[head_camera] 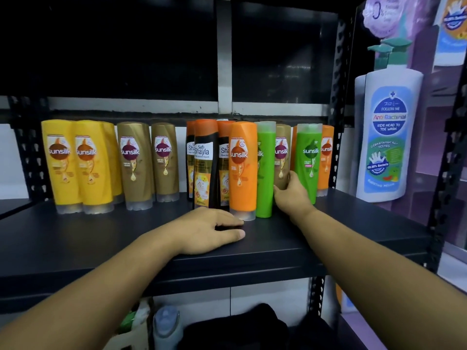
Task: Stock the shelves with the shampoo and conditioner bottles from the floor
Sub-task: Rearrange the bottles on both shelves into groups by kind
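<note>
A black shelf board (101, 236) carries a row of bottles. From the left stand yellow Sunsilk bottles (78, 165), gold ones (147, 162), black-and-orange Safi Shayla bottles (204, 165), an orange Sunsilk bottle (242, 170) and a green one (265, 173). My right hand (293, 194) grips the lower part of a gold Sunsilk bottle (282, 152) that stands between the green bottle and another green Sunsilk bottle (308, 160). My left hand (212, 229) rests flat on the shelf just in front of the Safi Shayla bottles, fingers straight, holding nothing.
A large white pump bottle (389, 132) of kids wash stands on the neighbouring rack at the right. Perforated black uprights (337, 97) frame the shelf. Below the shelf lie a few bottles (165, 327) and a dark cloth (252, 327). The shelf's front strip is bare.
</note>
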`<state>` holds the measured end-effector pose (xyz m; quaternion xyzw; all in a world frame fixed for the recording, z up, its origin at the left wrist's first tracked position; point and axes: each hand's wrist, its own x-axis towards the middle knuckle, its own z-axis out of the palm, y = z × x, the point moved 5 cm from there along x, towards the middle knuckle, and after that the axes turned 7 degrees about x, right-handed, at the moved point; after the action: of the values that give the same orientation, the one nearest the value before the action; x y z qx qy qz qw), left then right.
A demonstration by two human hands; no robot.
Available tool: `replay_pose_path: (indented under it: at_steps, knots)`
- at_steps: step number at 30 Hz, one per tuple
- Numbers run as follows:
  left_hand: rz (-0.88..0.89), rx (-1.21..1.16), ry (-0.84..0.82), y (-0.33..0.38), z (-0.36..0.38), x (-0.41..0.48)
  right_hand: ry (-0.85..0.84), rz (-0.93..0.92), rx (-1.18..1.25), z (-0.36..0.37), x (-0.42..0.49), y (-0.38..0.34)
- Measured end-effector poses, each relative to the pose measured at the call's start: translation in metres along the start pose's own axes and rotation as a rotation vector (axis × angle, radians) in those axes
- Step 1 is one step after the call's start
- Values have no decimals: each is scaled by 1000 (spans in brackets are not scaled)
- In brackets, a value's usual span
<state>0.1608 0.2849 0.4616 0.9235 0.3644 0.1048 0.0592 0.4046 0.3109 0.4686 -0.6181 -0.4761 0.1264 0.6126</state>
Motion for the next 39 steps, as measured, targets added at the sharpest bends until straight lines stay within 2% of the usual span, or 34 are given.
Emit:
replay_pose_path:
  at_steps: [6,14,20,36,39]
  knots:
    - [-62,-80,38,-1,-1,-2,33,-4,50,-4,-2,1]
    - [-106,-124,63,-2,-4,-5,106,-41,-99,-12,-8,-6]
    - [-113,-126,67,-1,-4,-5,37,-25,-44,-10,-14,-10]
    - [-125,-119,83,-3,-4,-5,58,-33,-9,-13,-13,-12]
    - [-138,-116,57,-2,-3,-5,17,-15,9,-10,-15,-12]
